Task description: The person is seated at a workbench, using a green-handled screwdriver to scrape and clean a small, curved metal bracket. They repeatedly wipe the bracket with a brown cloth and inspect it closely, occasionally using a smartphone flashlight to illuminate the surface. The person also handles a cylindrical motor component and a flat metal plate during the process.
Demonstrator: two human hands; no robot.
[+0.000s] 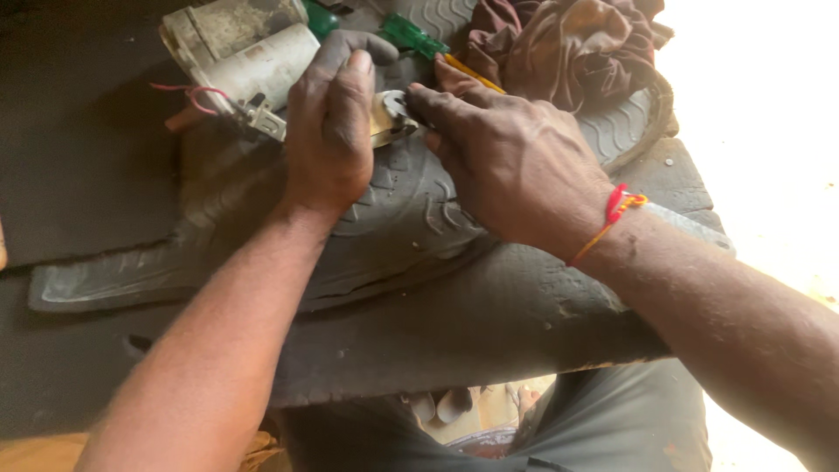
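Note:
My left hand (330, 122) grips a small metal part (391, 115) that sits on a worn piece of tyre tread (411, 218). My right hand (511, 162) is closed around a tool with a yellow shaft (472, 72) and green handle (411, 35), its fingertips pressed against the same metal part. A red thread band (616, 210) circles my right wrist. Just left of my left hand lies a dirty white cylindrical unit (253, 57) with a red wire (188, 94) and a metal bracket (262, 118).
A crumpled brown cloth (568, 48) lies at the back right on the tyre. The dark work surface (79, 175) extends left, with a slab edge (472, 341) near me. Grey trousers (603, 419) show below. Bright glare fills the right side.

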